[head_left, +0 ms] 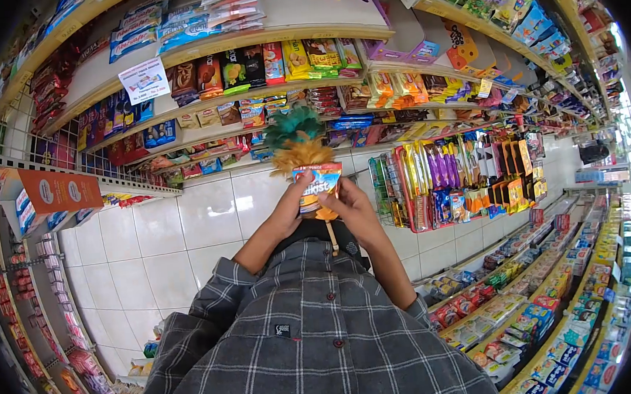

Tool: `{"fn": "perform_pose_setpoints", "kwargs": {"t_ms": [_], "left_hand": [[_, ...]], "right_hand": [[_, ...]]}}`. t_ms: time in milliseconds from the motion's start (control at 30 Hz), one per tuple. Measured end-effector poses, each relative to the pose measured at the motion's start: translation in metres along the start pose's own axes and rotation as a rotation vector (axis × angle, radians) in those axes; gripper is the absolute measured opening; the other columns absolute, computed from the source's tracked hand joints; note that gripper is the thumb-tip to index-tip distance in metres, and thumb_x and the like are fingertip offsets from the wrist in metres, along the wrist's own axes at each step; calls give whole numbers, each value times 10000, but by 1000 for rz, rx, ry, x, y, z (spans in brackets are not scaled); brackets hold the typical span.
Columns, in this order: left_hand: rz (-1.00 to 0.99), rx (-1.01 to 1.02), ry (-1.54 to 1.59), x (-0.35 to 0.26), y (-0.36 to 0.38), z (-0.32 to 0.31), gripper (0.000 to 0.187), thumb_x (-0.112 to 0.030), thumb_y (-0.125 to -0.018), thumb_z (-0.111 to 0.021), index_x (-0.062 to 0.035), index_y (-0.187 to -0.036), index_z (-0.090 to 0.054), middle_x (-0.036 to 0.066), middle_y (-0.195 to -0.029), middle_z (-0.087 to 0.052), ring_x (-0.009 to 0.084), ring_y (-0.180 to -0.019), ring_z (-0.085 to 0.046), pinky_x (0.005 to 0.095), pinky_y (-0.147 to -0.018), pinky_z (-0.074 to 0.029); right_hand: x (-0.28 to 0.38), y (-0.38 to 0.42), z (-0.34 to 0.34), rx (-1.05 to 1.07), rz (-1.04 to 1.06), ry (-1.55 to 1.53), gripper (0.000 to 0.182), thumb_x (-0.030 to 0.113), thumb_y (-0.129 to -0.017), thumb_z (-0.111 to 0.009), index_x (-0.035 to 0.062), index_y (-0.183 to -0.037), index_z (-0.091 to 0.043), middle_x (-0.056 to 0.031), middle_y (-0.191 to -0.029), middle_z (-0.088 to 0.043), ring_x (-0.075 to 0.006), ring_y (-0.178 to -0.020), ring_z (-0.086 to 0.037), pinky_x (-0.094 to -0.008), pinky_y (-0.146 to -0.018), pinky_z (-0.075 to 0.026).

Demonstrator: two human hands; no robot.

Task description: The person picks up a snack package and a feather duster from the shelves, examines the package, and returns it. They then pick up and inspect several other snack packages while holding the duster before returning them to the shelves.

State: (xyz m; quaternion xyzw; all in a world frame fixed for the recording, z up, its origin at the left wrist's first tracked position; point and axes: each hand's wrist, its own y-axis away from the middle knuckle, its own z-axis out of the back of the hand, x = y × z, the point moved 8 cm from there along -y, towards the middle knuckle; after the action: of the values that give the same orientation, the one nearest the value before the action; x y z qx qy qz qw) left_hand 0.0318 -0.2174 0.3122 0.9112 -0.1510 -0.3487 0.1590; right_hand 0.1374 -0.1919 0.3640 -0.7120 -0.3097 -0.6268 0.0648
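Note:
Between both hands, in front of my waist, is a snack packet (pixel 319 179) with blue, red and orange print and white lettering. My left hand (pixel 287 209) grips its left side, thumb over the front. On the right edge, my right hand (pixel 353 207) is closed with its thumb on the lower front. A feather duster (pixel 298 140) with green and orange-brown feathers shows just beyond the packet. Its thin wooden handle (pixel 332 236) comes out below the hands, pointing toward my shirt; the middle of it is hidden behind the packet and fingers.
Shelves (pixel 303 35) of wafers, chocolate and biscuits curve across the front. A rack of hanging snack packets (pixel 447 179) stands to the right. Low shelves (pixel 538 290) with small packs run along the right side. An orange-brown box (pixel 60 195) sits at the left over white floor tiles (pixel 132 226).

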Motion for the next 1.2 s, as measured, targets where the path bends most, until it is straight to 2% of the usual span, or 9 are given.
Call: {"fn": "perform_pose_setpoints", "kwargs": {"t_ms": [133,300,433,567,667,700,833,1133,1200], "left_hand": [[-193,-15,97,-28,-8,6,412,-341,-1027,-483,-54,-1321,-507,52,-1139,-571,171,-930,-597,347,-864,-494],[-83,266,56,-45,10,8,413,-38,-993,-445,-102,-1399,-417,74,-1078,-540,97,-644,-493,183,-482,-390],[80,263,-227,-64,38,-19,711,11,-979,-453,-326,-1520,-139,77,-973,-527,78,-560,-403,186,-452,-320],[-43,-31,-461,-67,55,7,867,-2,-981,-480,-311,-1546,100,26,-821,-475,85,-582,-377,254,-503,-354],[-117,-14,-557,-59,66,27,745,-23,-989,-477,-166,-1560,-21,3,-815,-456,87,-577,-370,246,-517,-364],[-217,51,-701,-72,75,11,459,-62,-985,-516,-3,-1426,-402,12,-801,-561,86,-583,-434,249,-537,-402],[-276,-173,-1125,-91,94,-21,219,-197,-952,-617,-3,-969,-718,109,-676,-686,176,-581,-619,317,-571,-474],[-311,-638,-1497,-124,109,30,273,-270,-955,-595,-31,-1047,-687,235,-703,-613,395,-608,-596,423,-566,-457],[-363,-278,-1488,-97,103,13,248,-230,-967,-567,-32,-1070,-676,255,-757,-620,399,-656,-614,440,-590,-458]], "right_hand": [[23,-6,32,-213,113,-37,331,116,-928,-629,31,-1235,-536,-44,-1134,-628,-132,-1000,-620,-302,-924,-477],[25,-16,72,-415,54,-407,380,259,-967,-568,62,-1281,-484,-103,-1186,-616,-244,-1097,-630,-439,-959,-520],[40,-28,45,-222,97,-674,543,475,-1000,-444,71,-1362,-438,-163,-1364,-521,-337,-1238,-539,-548,-1037,-441],[18,-42,32,-7,45,-898,592,523,-1002,-404,106,-1423,-397,-142,-1398,-505,-333,-1282,-497,-568,-1083,-381],[-9,-44,21,-1,-20,-843,576,519,-1010,-377,111,-1416,-410,-136,-1407,-498,-333,-1265,-511,-566,-1072,-392],[-22,-42,17,13,-68,-860,590,490,-1017,-373,80,-1441,-395,-152,-1435,-477,-362,-1295,-483,-536,-1098,-370],[-62,-36,-14,172,-220,-1054,568,450,-1007,-389,78,-1436,-400,-175,-1430,-475,-356,-1279,-496,-510,-1057,-421],[-58,-25,-29,302,-297,-1082,651,566,-1002,-326,85,-1433,-409,-197,-1445,-451,-337,-1279,-489,-490,-1039,-431],[-69,-26,-24,130,-364,-1033,651,567,-1000,-328,85,-1428,-416,-196,-1444,-452,-334,-1294,-478,-497,-1056,-417]]}}
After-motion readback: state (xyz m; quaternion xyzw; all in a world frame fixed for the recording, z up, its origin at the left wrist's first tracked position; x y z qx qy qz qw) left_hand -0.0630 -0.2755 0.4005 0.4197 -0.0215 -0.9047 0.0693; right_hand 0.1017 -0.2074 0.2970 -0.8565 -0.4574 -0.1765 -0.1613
